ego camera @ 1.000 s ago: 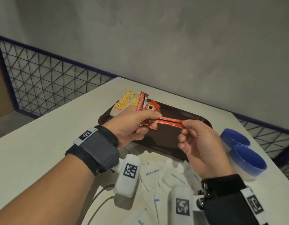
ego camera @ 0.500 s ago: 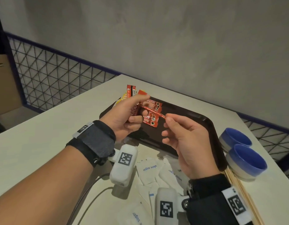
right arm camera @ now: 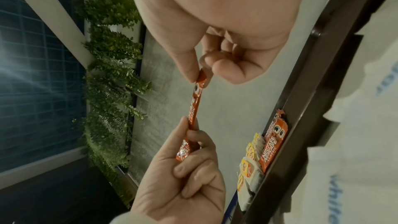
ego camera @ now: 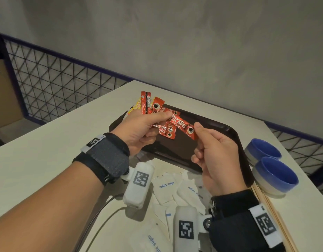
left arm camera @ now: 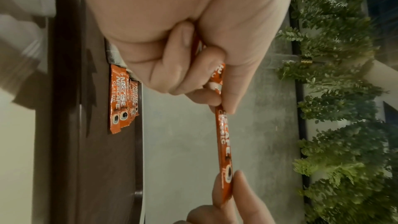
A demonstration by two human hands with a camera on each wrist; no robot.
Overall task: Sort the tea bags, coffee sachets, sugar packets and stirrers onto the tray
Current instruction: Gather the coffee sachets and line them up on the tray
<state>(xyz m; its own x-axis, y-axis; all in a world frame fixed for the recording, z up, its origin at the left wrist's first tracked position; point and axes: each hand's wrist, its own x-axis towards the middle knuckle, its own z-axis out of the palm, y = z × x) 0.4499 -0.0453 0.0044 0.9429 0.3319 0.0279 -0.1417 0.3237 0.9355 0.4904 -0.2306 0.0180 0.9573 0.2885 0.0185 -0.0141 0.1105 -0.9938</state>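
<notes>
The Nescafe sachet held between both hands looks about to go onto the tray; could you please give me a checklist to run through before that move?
1. Right hand pinches the end of the Nescafe sachet: ok.
2. Left hand has let go of that sachet: not ok, its thumb is on it, with other sachets.
3. Bare space on the tray under the hands: ok.
4. Coffee sachets already on the tray to lay it beside: ok.
5. Sugar packets on the tray: not ok, on the table.

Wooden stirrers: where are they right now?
In the head view, the wooden stirrers lie on the table at the lower right, off the tray, just in front of the blue bowls.
</notes>
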